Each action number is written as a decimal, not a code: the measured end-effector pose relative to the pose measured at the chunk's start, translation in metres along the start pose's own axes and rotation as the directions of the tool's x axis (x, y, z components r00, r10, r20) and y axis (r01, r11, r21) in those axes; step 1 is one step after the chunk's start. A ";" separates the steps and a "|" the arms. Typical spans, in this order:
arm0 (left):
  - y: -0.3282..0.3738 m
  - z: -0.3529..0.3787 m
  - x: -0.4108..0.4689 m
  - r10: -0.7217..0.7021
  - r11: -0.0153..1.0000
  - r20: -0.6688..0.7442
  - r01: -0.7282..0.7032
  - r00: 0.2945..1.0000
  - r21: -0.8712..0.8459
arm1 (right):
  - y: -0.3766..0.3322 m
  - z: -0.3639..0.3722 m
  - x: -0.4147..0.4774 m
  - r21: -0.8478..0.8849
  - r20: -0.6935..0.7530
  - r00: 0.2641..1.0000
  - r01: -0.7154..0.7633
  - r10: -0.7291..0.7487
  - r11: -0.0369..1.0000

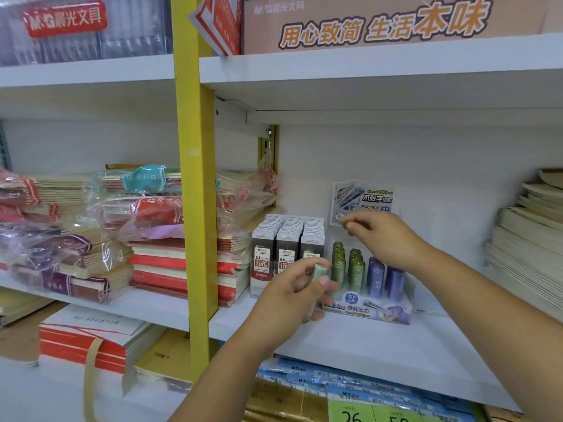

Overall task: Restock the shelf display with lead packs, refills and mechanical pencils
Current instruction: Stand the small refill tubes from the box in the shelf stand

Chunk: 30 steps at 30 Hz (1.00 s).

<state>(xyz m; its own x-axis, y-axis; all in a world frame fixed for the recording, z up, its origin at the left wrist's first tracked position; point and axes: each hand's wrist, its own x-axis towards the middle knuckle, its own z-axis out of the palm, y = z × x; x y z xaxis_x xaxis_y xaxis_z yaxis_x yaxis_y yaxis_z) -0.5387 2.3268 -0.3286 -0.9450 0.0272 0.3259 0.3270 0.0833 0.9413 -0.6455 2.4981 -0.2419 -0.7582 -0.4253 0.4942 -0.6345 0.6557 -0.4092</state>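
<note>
On the white shelf (380,342) stands a display box (377,309) with green lead tubes (350,266) on its left and purple lead tubes (387,278) on its right. My left hand (292,296) grips a pale green lead tube (316,284) just in front of the box's left side. My right hand (380,236) hovers above the tubes with fingers curled, near the box's upright header card (362,199); whether it pinches anything cannot be told. To the left of the box, a grey tray of 0.5 mm lead packs (286,242) holds three full rows.
A yellow upright post (195,184) divides the shelving. Wrapped stacks of notebooks (100,236) fill the left bay, and paper stacks (530,239) sit at the far right. Blue packs (350,388) lie on the shelf below. A cardboard box (396,22) sits on the shelf above.
</note>
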 end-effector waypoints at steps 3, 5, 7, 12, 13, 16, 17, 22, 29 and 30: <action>0.004 -0.003 -0.003 -0.029 0.992 0.020 0.031 0.999 -0.126 | -0.013 0.000 -0.034 0.270 -0.299 0.954 0.112 -0.027 0.956; 0.007 -0.004 -0.006 -0.028 0.982 0.055 0.037 0.998 -0.183 | -0.020 0.002 -0.059 0.397 -0.331 0.943 0.162 -0.024 0.904; 0.010 -0.004 -0.008 -0.011 0.981 0.056 0.021 0.998 -0.192 | -0.024 0.005 -0.076 0.479 -0.280 0.960 0.154 -0.016 0.864; 0.016 -0.006 -0.007 0.061 0.961 -0.034 -0.068 0.998 -0.270 | -0.025 0.005 -0.084 0.547 -0.039 0.999 0.021 0.000 0.837; 0.016 -0.007 -0.006 0.065 0.947 -0.044 -0.075 0.997 -0.313 | -0.025 0.005 -0.086 0.565 0.039 0.999 -0.007 -0.018 0.825; 0.015 -0.007 -0.005 0.065 0.920 -0.045 -0.077 0.997 -0.384 | -0.023 0.007 -0.093 0.667 0.151 0.987 -0.064 -0.051 0.742; 0.014 -0.006 -0.005 0.060 0.918 -0.048 -0.074 0.997 -0.389 | -0.022 0.008 -0.094 0.700 0.124 0.992 -0.067 -0.029 0.711; 0.010 0.002 -0.003 0.078 0.958 -0.107 -0.104 0.991 -0.265 | -0.018 0.008 -0.092 0.742 -0.004 0.999 -0.033 0.053 0.670; 0.009 0.016 -0.001 0.211 0.973 -0.218 -0.226 0.953 -0.045 | -0.016 0.020 -0.089 0.915 -0.014 0.981 -0.065 0.191 0.399; 0.008 0.018 -0.001 0.221 0.973 -0.226 -0.229 0.949 -0.009 | -0.017 0.022 -0.088 0.909 -0.031 0.974 -0.067 0.227 0.410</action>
<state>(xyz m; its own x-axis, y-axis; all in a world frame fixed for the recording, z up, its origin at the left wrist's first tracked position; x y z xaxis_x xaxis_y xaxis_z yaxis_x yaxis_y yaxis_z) -0.5351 2.3451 -0.3225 -0.8237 -0.1811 0.5373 0.5349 0.0661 0.8423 -0.5712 2.5108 -0.2956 -0.8774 -0.2464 0.4117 -0.3459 -0.2698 -0.8986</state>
